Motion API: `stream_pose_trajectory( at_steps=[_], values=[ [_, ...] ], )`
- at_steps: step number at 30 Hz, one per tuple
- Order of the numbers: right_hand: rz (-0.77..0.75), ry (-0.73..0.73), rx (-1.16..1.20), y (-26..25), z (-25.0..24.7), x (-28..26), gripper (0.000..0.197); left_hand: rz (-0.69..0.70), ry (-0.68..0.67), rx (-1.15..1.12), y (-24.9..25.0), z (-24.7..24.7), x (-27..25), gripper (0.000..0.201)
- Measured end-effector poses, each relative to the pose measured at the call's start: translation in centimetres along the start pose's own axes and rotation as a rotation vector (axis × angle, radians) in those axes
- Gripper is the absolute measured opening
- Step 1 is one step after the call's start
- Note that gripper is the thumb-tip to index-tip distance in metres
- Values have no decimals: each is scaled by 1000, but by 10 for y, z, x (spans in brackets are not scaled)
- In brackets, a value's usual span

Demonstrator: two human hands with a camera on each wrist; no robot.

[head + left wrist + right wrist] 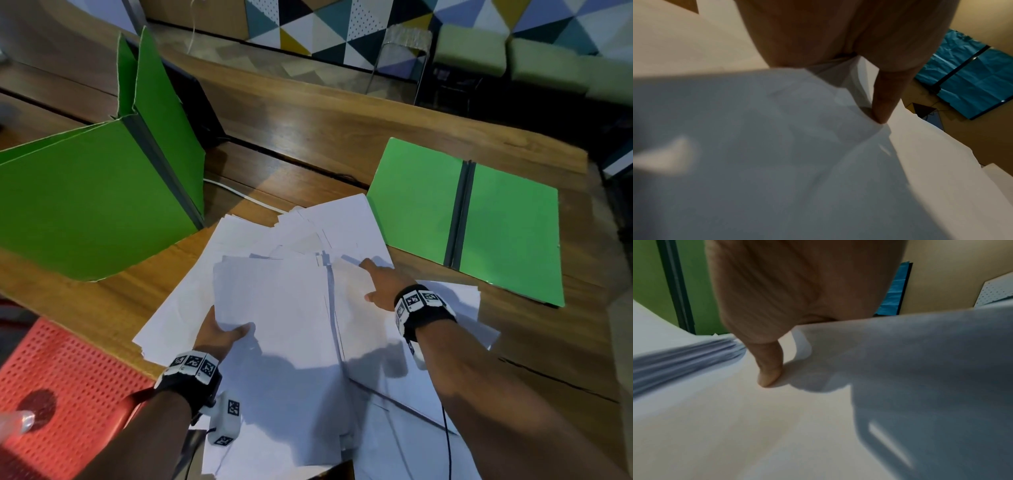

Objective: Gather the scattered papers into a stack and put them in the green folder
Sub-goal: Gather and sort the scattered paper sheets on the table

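White papers; bright green folder with dark grey spine; brown wooden table; red perforated chair; wall panels in white, teal, mustard, navy triangles.

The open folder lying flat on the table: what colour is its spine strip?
Dark grey, between two green covers of the folder; clearest in the head view.

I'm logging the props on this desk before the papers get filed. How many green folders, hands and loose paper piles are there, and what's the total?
Green folders: 2, one lying open flat, one standing open
Hands: 2, left hand and right hand, each gripping sheets
Scattered papers: 1 overlapping spread; single sheets cannot be counted
Total: 5
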State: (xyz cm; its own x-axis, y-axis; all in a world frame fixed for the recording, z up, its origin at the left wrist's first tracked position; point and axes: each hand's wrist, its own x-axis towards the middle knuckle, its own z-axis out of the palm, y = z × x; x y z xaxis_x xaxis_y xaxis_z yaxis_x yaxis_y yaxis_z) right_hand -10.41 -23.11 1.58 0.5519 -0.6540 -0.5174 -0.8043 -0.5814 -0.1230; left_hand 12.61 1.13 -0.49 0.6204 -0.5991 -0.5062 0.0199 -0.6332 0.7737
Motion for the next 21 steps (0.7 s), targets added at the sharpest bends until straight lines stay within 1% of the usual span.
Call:
stream_pose_trajectory(
  at_steps=[2,3,5,8,10,11,13,16,17,19,21],
  values=[
    [6,29,-16,-2,-1,-3,65,8,4,-12,0,0,0,37],
    [-13,29,-59,-2,-2,-4,63,12,6,-1,3,0,-2,45],
    [-18,-4,-80,-1,-9,-7,57,20,7,20,-1,-1,1,56],
    [41,-27,-31,6,-26,-15,61,14,16,16,-6,0,4,58],
    [85,3,33,16,-39,-25,61,16,14,11,-7,1,6,55],
    [112,29,56,22,-47,-32,59,26,16,10,-6,1,6,50],
    [178,100,109,40,-63,-46,53,36,10,-3,-6,2,5,43],
    [267,230,274,72,-87,-69,45,30,24,-20,-8,3,6,46],
    [278,305,320,79,-95,-77,38,28,33,-27,-8,3,6,47],
    [265,480,398,88,-108,-94,14,29,53,-50,-7,6,4,49],
    [234,616,477,89,-117,-107,15,22,77,-81,-5,9,1,47]
  ],
)
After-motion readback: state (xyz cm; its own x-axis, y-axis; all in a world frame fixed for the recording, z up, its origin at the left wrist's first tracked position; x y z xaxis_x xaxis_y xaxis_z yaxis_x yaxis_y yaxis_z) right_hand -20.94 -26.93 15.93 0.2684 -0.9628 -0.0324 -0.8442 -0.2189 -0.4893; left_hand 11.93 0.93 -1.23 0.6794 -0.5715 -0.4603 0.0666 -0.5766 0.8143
